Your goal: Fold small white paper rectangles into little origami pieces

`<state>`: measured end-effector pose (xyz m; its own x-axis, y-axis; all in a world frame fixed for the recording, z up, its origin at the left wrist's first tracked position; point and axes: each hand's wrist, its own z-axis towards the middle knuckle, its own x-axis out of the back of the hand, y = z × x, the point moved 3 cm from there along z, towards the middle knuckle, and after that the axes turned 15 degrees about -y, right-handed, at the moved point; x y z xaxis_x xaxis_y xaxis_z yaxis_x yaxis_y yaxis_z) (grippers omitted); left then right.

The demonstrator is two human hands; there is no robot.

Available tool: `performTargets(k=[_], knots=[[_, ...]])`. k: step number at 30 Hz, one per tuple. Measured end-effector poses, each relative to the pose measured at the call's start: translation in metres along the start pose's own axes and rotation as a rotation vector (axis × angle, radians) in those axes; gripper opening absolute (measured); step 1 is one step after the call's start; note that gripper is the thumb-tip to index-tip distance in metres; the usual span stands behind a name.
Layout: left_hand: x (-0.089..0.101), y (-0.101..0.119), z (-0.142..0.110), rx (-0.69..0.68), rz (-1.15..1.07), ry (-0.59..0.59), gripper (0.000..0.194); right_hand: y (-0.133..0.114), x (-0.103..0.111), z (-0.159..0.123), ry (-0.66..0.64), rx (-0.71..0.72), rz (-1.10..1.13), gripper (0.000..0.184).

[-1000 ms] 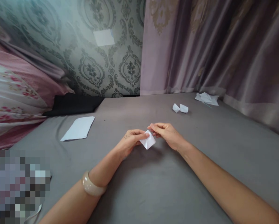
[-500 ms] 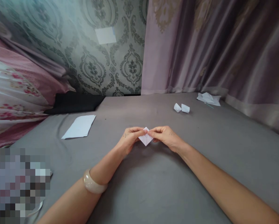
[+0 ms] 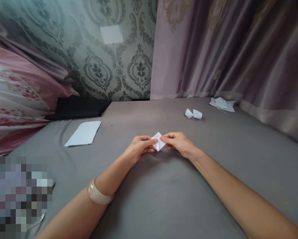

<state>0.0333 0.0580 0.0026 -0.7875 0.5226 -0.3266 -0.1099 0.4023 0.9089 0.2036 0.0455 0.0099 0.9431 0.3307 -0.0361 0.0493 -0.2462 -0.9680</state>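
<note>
A small folded square of white paper (image 3: pixel 159 146) is held between my two hands in the middle of the head view, turned with a corner up. My left hand (image 3: pixel 142 147) pinches its left side, the thumb lying on the front face. From the right, my right hand (image 3: pixel 178 142) pinches the opposite side, also with the thumb in front. A crease runs down the paper's face. The fingers behind the paper are partly hidden. Around my left forearm is a pale bangle (image 3: pixel 98 193).
Two small folded white paper pieces (image 3: pixel 197 114) lie beyond my right hand. Further right are crumpled white papers (image 3: pixel 222 104). On the left are a stack of white sheets (image 3: pixel 83 133) and a black cloth (image 3: pixel 80 108). Grey fabric (image 3: pixel 163 199) covers the surface; curtains border it.
The folded paper has shifted slightly right and up between my hands. It has turned a little, and a vertical crease shows more plainly. My thumbs sit further apart.
</note>
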Motion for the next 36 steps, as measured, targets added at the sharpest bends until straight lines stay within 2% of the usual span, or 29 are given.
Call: performTargets(k=[2, 5, 8, 15, 19, 23, 30, 36], knots=[[0.002, -0.001, 0.001, -0.001, -0.024, 0.027, 0.024, 0.001, -0.001, 0.000, -0.019, -0.018, 0.068, 0.028], [0.002, -0.001, 0.002, -0.011, -0.045, 0.034, 0.024, 0.001, -0.007, -0.002, -0.146, -0.057, 0.155, 0.033], [0.002, 0.000, 0.002, -0.027, -0.042, 0.014, 0.026, 0.002, -0.012, -0.003, -0.233, -0.066, 0.140, 0.033], [-0.001, 0.000, 0.001, -0.088, 0.055, 0.021, 0.027, 0.007, -0.013, -0.001, -0.177, -0.059, 0.078, 0.027], [-0.007, 0.003, -0.001, -0.119, 0.100, -0.021, 0.030, 0.006, -0.013, -0.001, -0.154, -0.062, 0.012, 0.026], [-0.005, 0.003, -0.001, -0.161, 0.133, 0.003, 0.029, 0.004, -0.014, -0.003, -0.182, -0.073, 0.033, 0.027], [0.001, -0.002, 0.004, -0.095, 0.108, 0.027, 0.024, 0.001, -0.010, -0.002, -0.048, -0.076, 0.097, 0.013], [-0.001, -0.001, 0.002, -0.123, 0.140, 0.020, 0.024, 0.004, -0.012, 0.000, -0.072, -0.074, 0.121, 0.018]])
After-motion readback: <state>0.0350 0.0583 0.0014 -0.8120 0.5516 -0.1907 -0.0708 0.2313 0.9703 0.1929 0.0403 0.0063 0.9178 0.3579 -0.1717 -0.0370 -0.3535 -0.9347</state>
